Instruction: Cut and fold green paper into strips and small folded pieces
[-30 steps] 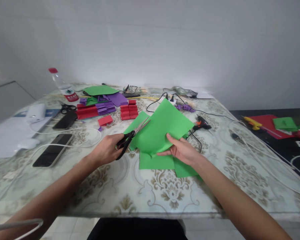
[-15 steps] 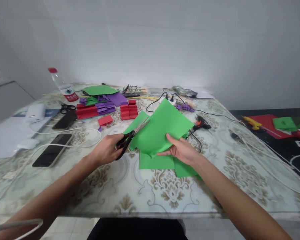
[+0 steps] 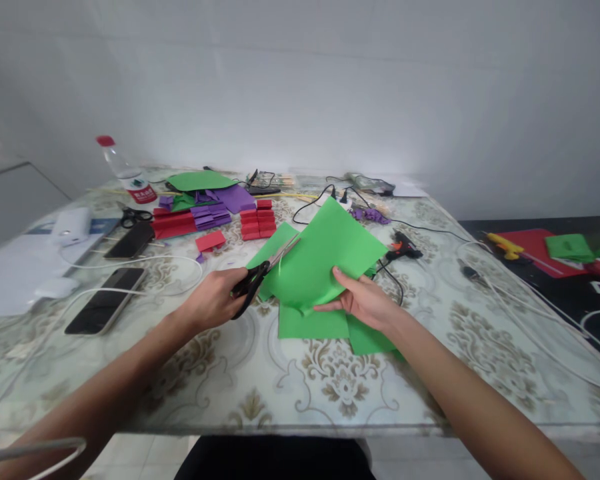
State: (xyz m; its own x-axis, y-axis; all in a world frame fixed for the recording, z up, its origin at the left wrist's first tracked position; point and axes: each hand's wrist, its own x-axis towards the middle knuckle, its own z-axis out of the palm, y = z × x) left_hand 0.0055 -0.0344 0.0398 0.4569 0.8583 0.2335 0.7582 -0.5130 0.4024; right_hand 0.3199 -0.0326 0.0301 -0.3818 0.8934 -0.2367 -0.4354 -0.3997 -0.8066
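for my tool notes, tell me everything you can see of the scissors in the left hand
The scissors have black, plastic-looking handles and slim, silvery, metal-looking blades. The left hand holds them above the table, hiding part of the handles. The blades look narrowly parted, point away and to the right, and overlap the left edge of the raised green sheet; whether it is cut there is unclear.

Open tabletop (image 3: 275,390) strip up front between forearms, passable. Beyond it: green sheets (image 3: 313,323). Left: phone (image 3: 97,311), white cable (image 3: 120,289). Right: glue gun (image 3: 405,247). Behind: red folded stacks (image 3: 259,225) obstruct.
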